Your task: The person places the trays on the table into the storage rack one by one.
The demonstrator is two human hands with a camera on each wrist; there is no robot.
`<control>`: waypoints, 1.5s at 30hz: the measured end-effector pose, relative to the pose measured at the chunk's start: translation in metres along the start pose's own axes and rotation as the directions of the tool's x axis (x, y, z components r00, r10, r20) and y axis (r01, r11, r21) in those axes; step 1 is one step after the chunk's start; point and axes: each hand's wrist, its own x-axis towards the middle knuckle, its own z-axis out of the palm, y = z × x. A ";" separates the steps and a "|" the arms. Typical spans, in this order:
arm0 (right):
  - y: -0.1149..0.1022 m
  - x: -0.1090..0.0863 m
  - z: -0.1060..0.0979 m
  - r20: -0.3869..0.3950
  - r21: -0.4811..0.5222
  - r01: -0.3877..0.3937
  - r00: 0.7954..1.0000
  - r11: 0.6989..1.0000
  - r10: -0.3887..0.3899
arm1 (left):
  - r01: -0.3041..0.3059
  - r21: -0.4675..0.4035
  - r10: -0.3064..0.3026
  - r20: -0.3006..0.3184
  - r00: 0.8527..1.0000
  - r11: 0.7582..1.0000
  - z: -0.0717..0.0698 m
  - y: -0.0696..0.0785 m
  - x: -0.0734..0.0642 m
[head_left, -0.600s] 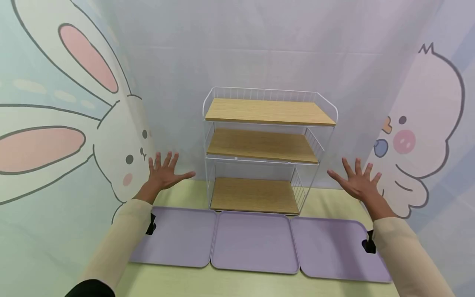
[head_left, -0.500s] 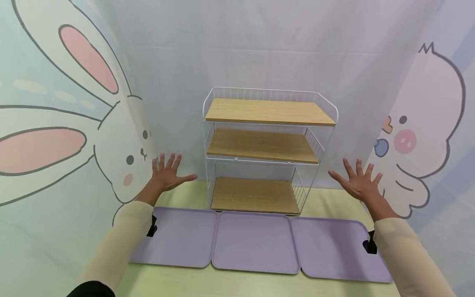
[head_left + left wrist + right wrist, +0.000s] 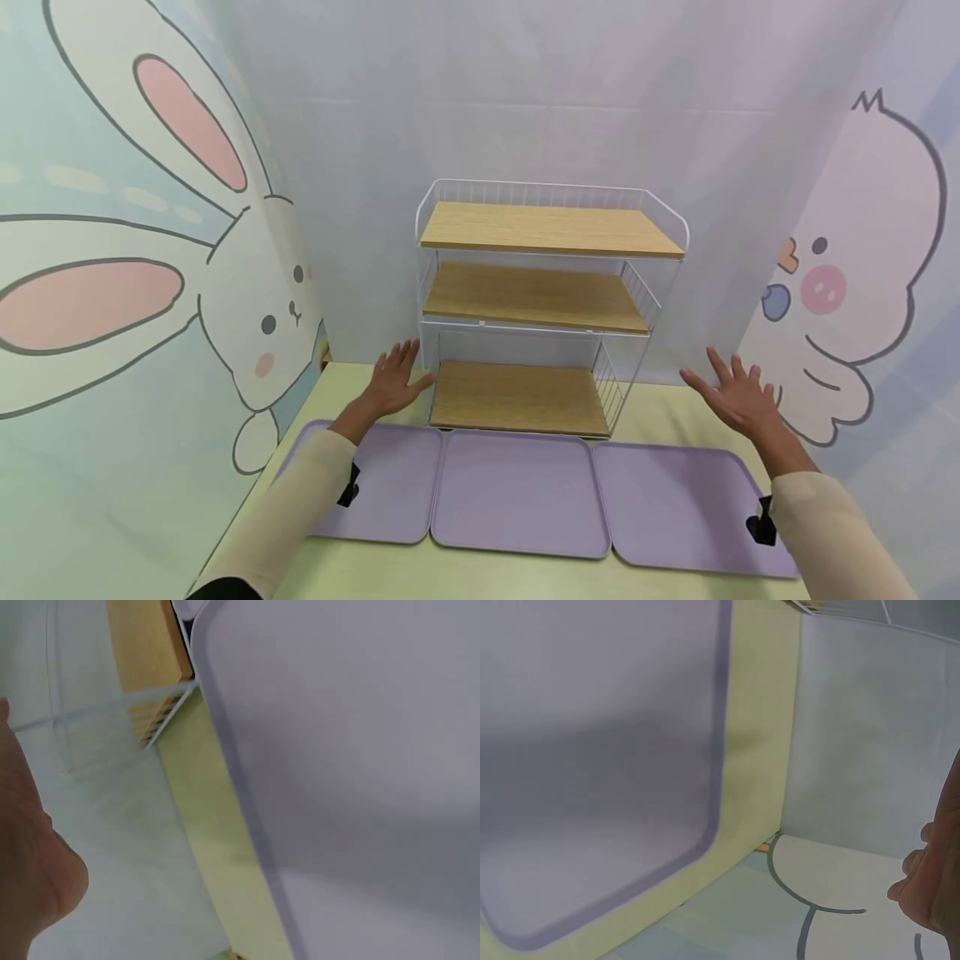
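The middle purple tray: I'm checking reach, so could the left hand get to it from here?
Probably yes: the left hand holds nothing, and in the head view nothing appears to block its way to the middle purple tray.

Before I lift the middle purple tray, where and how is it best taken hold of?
Probably by its front rim, coming from the person's near side and pinching the edge close to both front corners. The middle tray lies flat; the left tray and right tray sit close along its sides, and the rack stands close behind, so the front looks freest.
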 end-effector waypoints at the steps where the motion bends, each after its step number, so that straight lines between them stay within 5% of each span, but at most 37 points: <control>1: 0.003 -0.002 0.003 -0.002 -0.002 0.002 1.000 1.000 -0.002 | -0.001 -0.031 0.001 0.007 1.000 1.000 0.005 0.002 0.002; 9: 0.031 -0.025 0.023 0.004 0.065 0.009 1.000 0.998 -0.009 | -0.037 -0.285 0.041 0.008 0.999 0.958 0.040 -0.011 0.017; 13: 0.049 -0.036 0.032 0.055 0.142 -0.008 0.998 0.990 0.000 | 0.027 -0.349 -0.006 0.062 0.998 0.937 0.038 0.005 0.007; 32: 0.149 -0.115 0.106 0.211 0.159 -0.175 0.968 0.972 0.139 | 0.050 -0.431 -0.015 0.085 0.996 0.901 0.055 0.012 -0.002; 40: 0.159 -0.125 0.124 0.272 0.261 -0.233 0.949 0.937 0.160 | 0.042 -0.446 -0.010 0.073 0.997 0.894 0.059 0.013 -0.005; 45: 0.159 -0.125 0.129 0.255 0.241 -0.200 0.957 0.950 0.137 | 0.037 -0.439 -0.010 0.063 0.998 0.898 0.059 0.013 -0.006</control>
